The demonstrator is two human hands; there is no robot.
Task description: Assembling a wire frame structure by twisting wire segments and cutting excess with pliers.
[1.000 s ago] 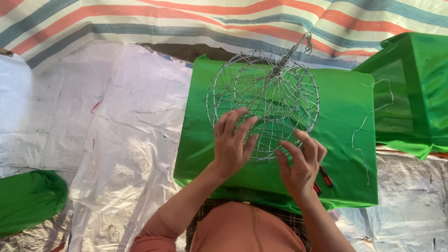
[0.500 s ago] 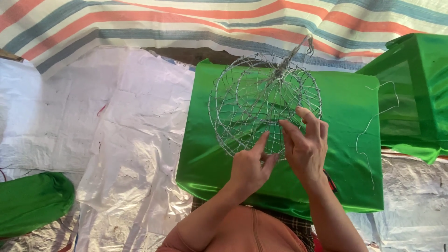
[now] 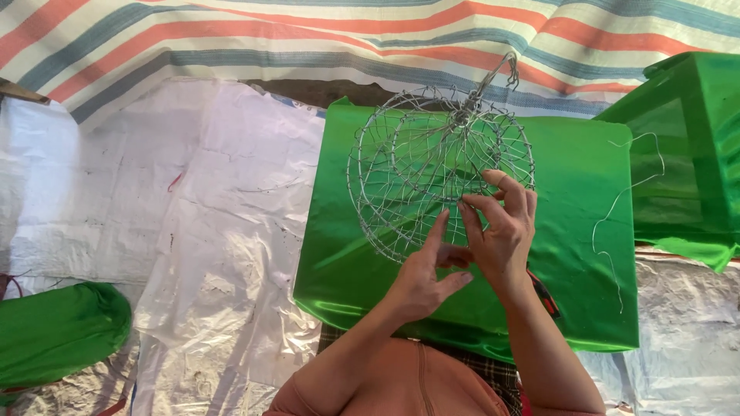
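Striped tarp (image 3: 231, 38) in red, blue and white hangs behind your work, and crinkled white plastic sheeting (image 3: 193, 231) covers the ground. Your wire frame (image 3: 408, 169), a round cage of thin silvery wire with a twisted hook on top, stands on the glossy green cloth (image 3: 578, 231) laid across your lap. Your right hand (image 3: 501, 231) touches the frame's lower right mesh with fingers bent and pinched together at the wire, so it is closed on the frame. Your left hand (image 3: 424, 277) sits just beside it, forefinger stretched up to the mesh and the other fingers loosely curled; it touches but grips nothing. A loose thin wire (image 3: 617, 208) curls over the cloth's right edge. Another green cloth-covered box (image 3: 686, 146) stands to the right, and a green bundle (image 3: 54, 331) lies at lower left.
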